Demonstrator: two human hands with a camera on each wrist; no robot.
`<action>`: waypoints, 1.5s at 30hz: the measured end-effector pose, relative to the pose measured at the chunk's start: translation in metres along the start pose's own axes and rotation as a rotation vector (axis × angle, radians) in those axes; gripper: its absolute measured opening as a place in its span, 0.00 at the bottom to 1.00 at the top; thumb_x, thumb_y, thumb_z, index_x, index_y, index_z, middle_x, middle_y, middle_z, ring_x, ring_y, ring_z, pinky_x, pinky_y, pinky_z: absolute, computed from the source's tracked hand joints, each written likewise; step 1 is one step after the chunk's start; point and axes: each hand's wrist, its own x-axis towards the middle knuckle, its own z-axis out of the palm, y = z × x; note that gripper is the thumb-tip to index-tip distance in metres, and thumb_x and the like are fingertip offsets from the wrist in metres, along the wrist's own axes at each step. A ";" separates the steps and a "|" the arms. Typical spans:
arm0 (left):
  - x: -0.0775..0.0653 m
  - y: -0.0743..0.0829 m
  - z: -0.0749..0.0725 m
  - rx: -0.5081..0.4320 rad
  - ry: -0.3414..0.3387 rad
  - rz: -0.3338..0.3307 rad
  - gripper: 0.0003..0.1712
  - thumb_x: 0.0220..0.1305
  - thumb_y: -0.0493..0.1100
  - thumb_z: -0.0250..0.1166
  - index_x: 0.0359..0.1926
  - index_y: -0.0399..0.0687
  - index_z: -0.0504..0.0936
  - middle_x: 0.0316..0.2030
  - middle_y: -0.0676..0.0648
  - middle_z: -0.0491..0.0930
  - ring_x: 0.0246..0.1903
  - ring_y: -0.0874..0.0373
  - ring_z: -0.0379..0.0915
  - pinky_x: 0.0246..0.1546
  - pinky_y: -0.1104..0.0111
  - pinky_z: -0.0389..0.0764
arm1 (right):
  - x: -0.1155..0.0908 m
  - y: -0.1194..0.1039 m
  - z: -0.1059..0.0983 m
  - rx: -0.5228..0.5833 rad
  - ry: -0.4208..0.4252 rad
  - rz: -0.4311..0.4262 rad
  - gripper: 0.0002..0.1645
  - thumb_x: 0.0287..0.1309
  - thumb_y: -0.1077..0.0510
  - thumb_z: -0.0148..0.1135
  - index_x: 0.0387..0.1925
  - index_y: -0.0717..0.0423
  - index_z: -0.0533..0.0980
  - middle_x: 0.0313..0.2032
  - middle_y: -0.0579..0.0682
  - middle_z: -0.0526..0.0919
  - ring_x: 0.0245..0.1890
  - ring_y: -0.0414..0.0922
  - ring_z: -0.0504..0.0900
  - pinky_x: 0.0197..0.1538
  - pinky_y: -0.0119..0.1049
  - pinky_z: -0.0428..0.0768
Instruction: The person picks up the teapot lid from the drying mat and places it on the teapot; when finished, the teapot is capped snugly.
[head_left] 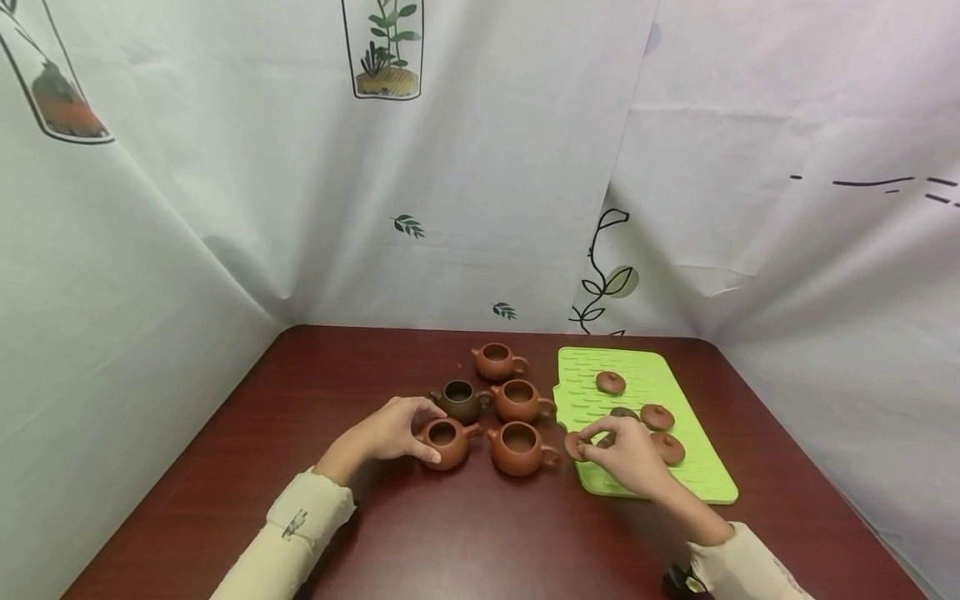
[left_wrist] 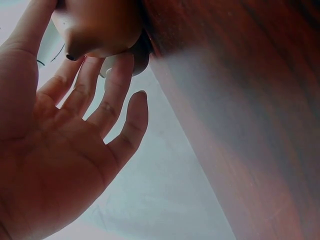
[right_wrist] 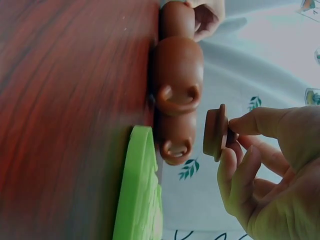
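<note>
My left hand [head_left: 397, 429] holds a reddish-brown clay teapot [head_left: 447, 450] by its body, thumb in front and fingers behind. In the left wrist view the spout of this teapot [left_wrist: 100, 30] points toward the palm. Between thumb and fingertips my right hand [head_left: 626, 454] pinches a brown teapot lid [head_left: 574, 447] by its knob. The right wrist view shows that lid [right_wrist: 217, 132] raised and tipped on edge in the picture, apart from the teapots. A lidless teapot [head_left: 517, 450] stands between the two hands, its handle toward the lid.
Behind stand a dark teapot [head_left: 460, 402] and two more reddish teapots, one in the middle [head_left: 519, 402] and one at the back [head_left: 497, 363]. A green ridged mat [head_left: 697, 467] on the right bears several lids, including a reddish lid [head_left: 611, 382] and a partly covered dark one [head_left: 624, 412].
</note>
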 end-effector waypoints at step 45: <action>0.000 -0.004 0.003 -0.019 0.013 0.031 0.38 0.41 0.57 0.82 0.53 0.45 0.82 0.48 0.49 0.83 0.49 0.56 0.79 0.50 0.59 0.78 | 0.035 -0.046 0.046 0.097 -0.061 -0.115 0.06 0.51 0.69 0.71 0.30 0.57 0.84 0.29 0.46 0.83 0.19 0.38 0.77 0.25 0.32 0.77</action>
